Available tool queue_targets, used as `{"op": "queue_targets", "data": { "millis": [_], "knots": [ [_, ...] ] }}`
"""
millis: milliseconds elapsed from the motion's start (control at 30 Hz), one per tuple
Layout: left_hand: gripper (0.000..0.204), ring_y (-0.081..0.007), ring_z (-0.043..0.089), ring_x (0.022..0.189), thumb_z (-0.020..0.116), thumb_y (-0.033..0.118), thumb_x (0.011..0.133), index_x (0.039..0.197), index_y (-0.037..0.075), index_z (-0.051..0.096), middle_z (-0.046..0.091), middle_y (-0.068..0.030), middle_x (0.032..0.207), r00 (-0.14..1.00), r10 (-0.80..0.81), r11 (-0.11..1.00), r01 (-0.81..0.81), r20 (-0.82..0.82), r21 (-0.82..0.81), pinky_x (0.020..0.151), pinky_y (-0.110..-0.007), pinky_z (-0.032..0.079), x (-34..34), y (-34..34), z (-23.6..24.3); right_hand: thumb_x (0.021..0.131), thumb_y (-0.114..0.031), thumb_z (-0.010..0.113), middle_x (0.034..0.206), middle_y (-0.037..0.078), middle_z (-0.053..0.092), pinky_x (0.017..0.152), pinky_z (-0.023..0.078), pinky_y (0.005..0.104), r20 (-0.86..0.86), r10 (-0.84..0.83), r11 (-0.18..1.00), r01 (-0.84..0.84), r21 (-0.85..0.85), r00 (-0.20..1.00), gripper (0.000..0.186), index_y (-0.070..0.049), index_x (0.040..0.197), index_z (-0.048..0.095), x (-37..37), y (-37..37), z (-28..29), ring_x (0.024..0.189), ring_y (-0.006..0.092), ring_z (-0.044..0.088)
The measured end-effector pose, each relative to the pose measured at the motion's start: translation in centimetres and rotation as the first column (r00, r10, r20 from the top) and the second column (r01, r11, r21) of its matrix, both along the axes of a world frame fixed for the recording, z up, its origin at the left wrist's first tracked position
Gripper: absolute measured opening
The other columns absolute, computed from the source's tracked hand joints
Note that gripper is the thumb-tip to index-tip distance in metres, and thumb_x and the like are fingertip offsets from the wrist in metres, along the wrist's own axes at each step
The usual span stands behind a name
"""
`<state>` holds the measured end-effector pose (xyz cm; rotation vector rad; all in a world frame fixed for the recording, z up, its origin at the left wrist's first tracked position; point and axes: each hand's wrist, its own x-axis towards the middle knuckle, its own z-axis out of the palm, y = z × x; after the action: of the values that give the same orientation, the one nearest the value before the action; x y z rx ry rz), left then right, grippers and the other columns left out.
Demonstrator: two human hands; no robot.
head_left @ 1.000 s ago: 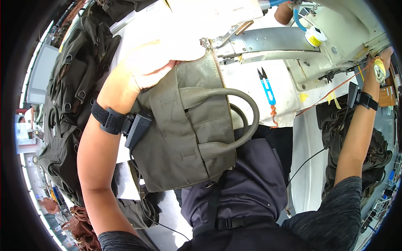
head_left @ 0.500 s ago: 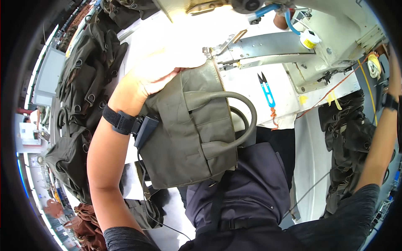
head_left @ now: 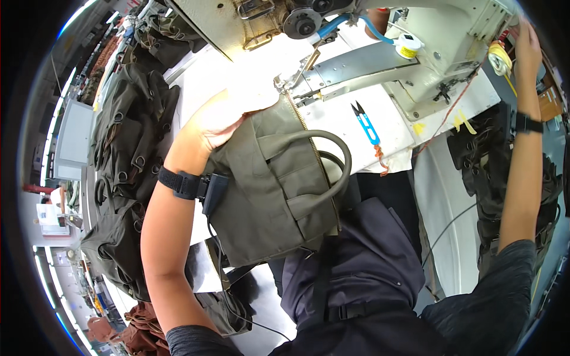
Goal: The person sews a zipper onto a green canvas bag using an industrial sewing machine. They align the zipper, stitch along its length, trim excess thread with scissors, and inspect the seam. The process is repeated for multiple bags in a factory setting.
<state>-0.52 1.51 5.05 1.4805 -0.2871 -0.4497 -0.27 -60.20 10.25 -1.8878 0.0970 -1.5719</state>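
An olive-green handbag (head_left: 255,196) with two rounded handles (head_left: 341,151) lies in front of me, tilted. Its zippered edge (head_left: 312,139) runs up to the foot of a sewing machine (head_left: 284,83). My left hand (head_left: 222,121) grips the bag's upper part close by the foot; glare washes out its fingers. High at the far right, my right hand (head_left: 527,50) reaches up beside the end of the machine, its fingers stretched out. Nothing shows in it, though its fingertips are near the picture's dark rim.
Blue-handled thread snips (head_left: 367,126) lie on the white table right of the bag. Olive bags are heaped on the left (head_left: 127,136) and hang at the right (head_left: 487,160). Brown pieces (head_left: 142,329) sit at the lower left. A cable (head_left: 237,311) runs from my left wrist.
My right hand has gone up at the far right and now shows its fingers. The whole view has shifted a little; the left hand stays on the bag by the machine foot.
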Motion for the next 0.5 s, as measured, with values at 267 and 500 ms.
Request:
{"op": "queue_targets", "data": {
  "millis": [267, 500],
  "knots": [
    [0.021, -0.0088, 0.063, 0.096, 0.074, 0.022, 0.098, 0.106, 0.003, 0.075, 0.071, 0.0011, 0.101, 0.965, -0.194, 0.828, 0.065, 0.175, 0.557, 0.089, -0.026, 0.050, 0.5, 1.2, -0.3, 0.108, -0.007, 0.056, 0.100, 0.009, 0.075, 0.089, 0.059, 0.0327, -0.239, 0.743, 0.639, -0.556, 0.531, 0.625, 0.018, 0.004, 0.111, 0.071, -16.4, 29.7, -15.6, 0.093, 0.0148, 0.072],
    [0.018, -0.0101, 0.066, 0.092, 0.079, 0.009, 0.090, 0.104, -0.001, 0.075, 0.072, -0.0025, 0.098, 0.923, -0.158, 0.864, -0.044, 0.352, 0.502, 0.084, -0.026, 0.054, 0.2, 1.4, -0.6, 0.107, -0.015, 0.063, 0.104, 0.003, 0.073, 0.084, 0.055, 0.0250, 0.108, 0.992, -0.124, -0.549, 0.827, -0.062, 0.028, 0.004, 0.126, 0.067, -10.8, 40.6, -16.2, 0.093, 0.0079, 0.067]
  ]
}}
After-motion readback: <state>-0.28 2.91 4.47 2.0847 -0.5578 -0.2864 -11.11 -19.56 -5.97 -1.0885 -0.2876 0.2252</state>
